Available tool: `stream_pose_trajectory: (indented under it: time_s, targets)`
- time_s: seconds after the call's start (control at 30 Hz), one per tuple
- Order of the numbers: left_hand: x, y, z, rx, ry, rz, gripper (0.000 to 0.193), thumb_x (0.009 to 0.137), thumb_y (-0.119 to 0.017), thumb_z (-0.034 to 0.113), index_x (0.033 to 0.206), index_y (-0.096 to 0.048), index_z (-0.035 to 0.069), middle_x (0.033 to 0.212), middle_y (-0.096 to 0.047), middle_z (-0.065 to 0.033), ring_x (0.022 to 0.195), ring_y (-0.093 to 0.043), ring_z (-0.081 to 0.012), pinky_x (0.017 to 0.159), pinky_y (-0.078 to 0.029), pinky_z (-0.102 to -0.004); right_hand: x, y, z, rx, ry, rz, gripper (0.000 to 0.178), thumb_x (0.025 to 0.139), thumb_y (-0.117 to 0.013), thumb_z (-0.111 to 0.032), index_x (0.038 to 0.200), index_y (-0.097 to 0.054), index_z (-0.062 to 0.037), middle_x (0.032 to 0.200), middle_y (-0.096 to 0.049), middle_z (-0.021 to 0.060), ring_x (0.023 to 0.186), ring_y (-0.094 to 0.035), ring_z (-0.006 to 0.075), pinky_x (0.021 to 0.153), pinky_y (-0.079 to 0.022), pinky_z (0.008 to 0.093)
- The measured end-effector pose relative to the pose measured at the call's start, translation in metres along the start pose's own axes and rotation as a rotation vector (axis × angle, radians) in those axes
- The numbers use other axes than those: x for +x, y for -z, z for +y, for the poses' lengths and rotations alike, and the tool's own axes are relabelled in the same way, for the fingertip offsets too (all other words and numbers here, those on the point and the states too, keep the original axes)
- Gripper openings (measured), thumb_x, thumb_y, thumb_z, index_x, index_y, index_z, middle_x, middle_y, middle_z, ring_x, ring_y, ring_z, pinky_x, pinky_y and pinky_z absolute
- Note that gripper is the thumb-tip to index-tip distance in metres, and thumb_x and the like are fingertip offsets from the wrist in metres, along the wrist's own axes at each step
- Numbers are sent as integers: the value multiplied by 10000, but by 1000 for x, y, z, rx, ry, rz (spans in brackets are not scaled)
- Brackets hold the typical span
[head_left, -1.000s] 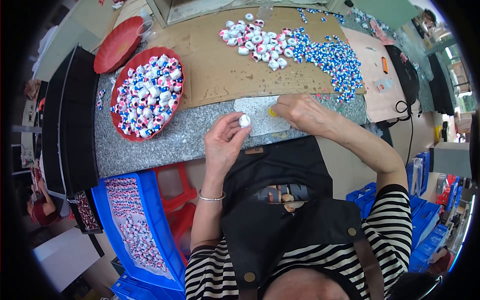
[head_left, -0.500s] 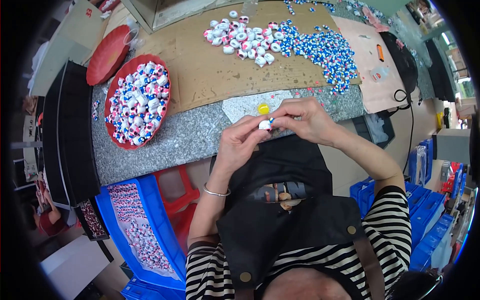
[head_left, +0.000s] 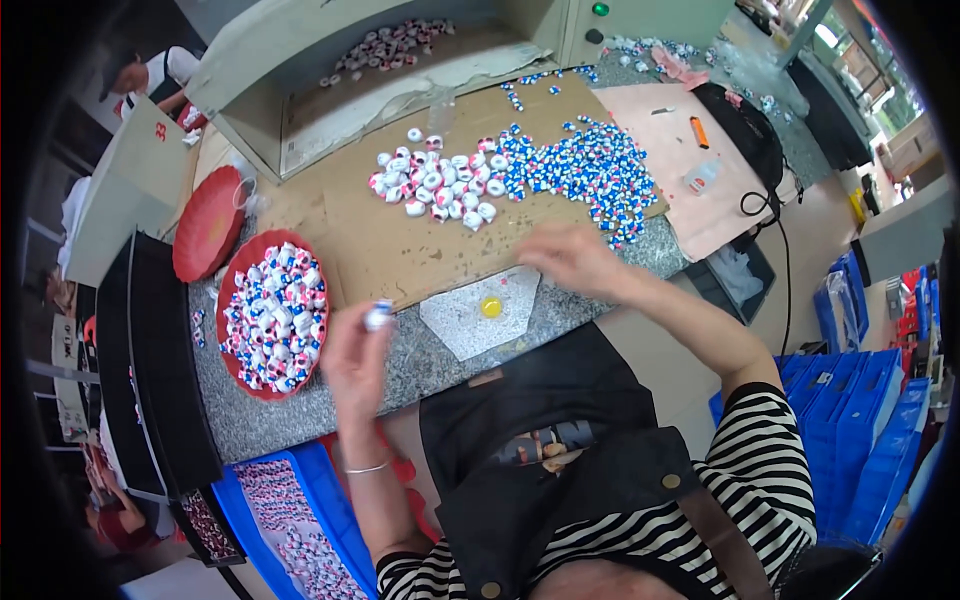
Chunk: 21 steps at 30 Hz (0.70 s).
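My left hand point(head_left: 352, 362) is closed, pinching a small white-and-blue figurine point(head_left: 378, 315) at its fingertips, just right of a scalloped red bowl point(head_left: 325, 325) heaped with similar white, pink and blue pieces point(head_left: 275, 318). My right hand point(head_left: 575, 262) hovers over the cardboard's near edge, its fingers smeared by motion; whether they hold anything cannot be seen. Beyond it lie a heap of white-and-pink figurine parts point(head_left: 440, 185) and a spread of tiny blue-and-white pieces point(head_left: 590, 170). A round yellow dab point(head_left: 491, 306) sits on a pale sheet point(head_left: 465, 335) between my hands.
Left of the bowl is a second red dish point(head_left: 208, 230). A pale box-like booth point(head_left: 290, 95) stands at the back with more pieces inside. An orange tool point(head_left: 699, 132) and a small bottle point(head_left: 702, 178) lie on pink paper point(head_left: 660, 210). Another person point(head_left: 165, 75) is at far left.
My hands have parted from together above the yellow dab. The left has carried the figurine left toward the bowl; the right has moved toward the loose parts. The view has shifted.
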<state>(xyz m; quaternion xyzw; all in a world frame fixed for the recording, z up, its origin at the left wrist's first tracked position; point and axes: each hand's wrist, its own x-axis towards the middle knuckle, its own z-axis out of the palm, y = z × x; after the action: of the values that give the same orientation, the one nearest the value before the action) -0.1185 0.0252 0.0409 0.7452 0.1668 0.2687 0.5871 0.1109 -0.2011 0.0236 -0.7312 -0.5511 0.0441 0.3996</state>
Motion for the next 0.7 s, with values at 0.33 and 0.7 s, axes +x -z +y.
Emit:
stream_pose_trajectory:
  time_s: [0.33,0.7]
  targets:
    - [69,0,-2,750,-549,272,179,788,-648,11,966,-632,9,1008,-596,-179,940,-581,-348,854,-461,-423,60,25,76,-606,-75,-121,98,729,-661,-63,759,-600,7,824,-644,183,767,-647,356,664,-515,435]
    - [139,-86,-63,773,-131,-15,262,819,-635,108,1057,-604,5,994,-618,-206,895,-602,-401,775,-482,-471,8,16,29,-439,-9,24,42,748,-594,-56,763,-608,-19,718,-572,153,700,-614,345,611,-501,447]
